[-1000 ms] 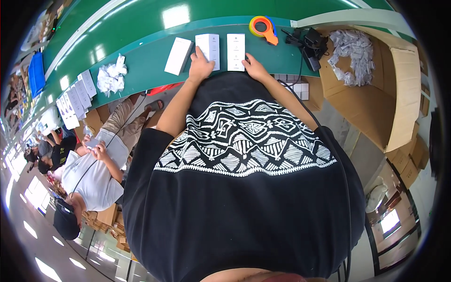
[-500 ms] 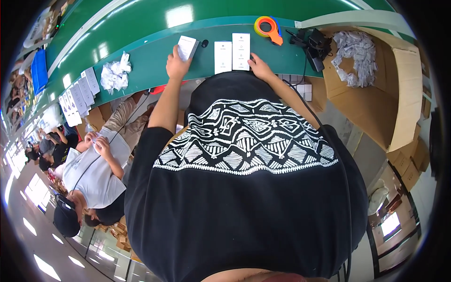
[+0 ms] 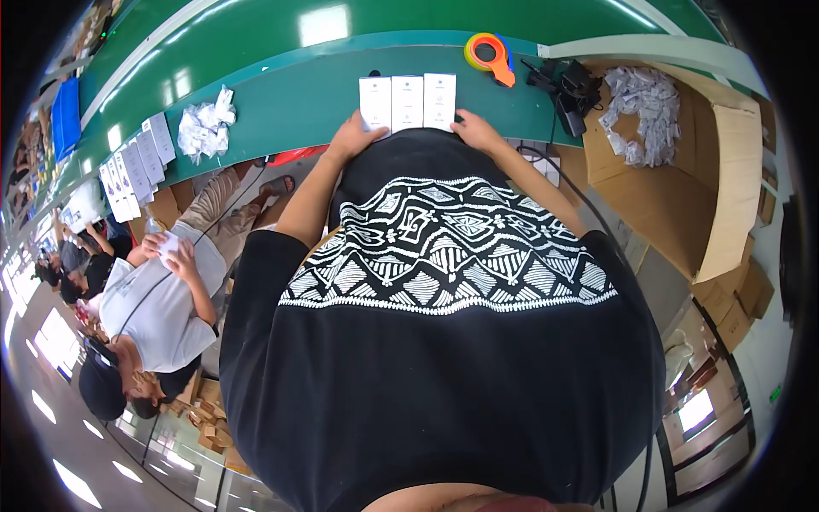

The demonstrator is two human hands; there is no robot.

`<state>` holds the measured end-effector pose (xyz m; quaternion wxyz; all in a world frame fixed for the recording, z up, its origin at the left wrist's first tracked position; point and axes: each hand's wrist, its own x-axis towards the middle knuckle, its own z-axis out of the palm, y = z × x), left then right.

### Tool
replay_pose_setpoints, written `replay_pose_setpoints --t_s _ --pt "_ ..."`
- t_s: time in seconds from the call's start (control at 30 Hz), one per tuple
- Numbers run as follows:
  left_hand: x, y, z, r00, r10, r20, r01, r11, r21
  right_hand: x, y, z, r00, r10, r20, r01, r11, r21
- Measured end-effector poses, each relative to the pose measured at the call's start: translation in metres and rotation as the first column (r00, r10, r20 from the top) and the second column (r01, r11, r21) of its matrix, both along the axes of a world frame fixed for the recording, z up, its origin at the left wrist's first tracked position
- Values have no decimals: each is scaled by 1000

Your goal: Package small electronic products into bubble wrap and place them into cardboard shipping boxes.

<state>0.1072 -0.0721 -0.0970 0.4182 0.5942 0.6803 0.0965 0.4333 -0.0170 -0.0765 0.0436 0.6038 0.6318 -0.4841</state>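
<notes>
Three slim white boxes stand side by side in a tight row at the near edge of the green table: a left box [image 3: 375,102], a middle box [image 3: 407,101] and a right box [image 3: 440,98]. My left hand [image 3: 354,137] grips the outer side of the left box, thumb along its near edge. At the other end of the row, my right hand [image 3: 474,131] has its fingers closed against the right box's side. Between them the hands hold the row together. A small black object [image 3: 374,73] is mostly hidden behind the left box.
An orange and yellow tape dispenser [image 3: 489,57] and black adapters [image 3: 570,92] lie to the right. Beyond is an open carton [image 3: 661,192] with small clear bags. Leftward are a plastic-bag pile [image 3: 206,128], a row of boxes [image 3: 139,162] and a seated co-worker [image 3: 162,290].
My left hand has moved right with its box and set it against the other two. The pair under my right hand has levelled into one even row.
</notes>
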Motion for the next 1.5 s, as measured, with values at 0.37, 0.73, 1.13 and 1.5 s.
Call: replay_pose_setpoints --t_s 0.37,0.73,1.13,1.5 --pt "31 24 27 996 67 -54 -80 953 -291 4 11 4 957 -125 -261 162 979 124" --pt "-18 26 61 889 409 206 -425 904 39 111 -35 -12 779 -607 -158 595 795 -121" --pt "-38 78 61 818 320 -478 -338 940 50 118 -86 -25 563 -821 -94 800 570 -187" --pt "51 60 -1 971 -16 238 3 998 58 59 -7 -26 511 -813 -279 840 541 -37"
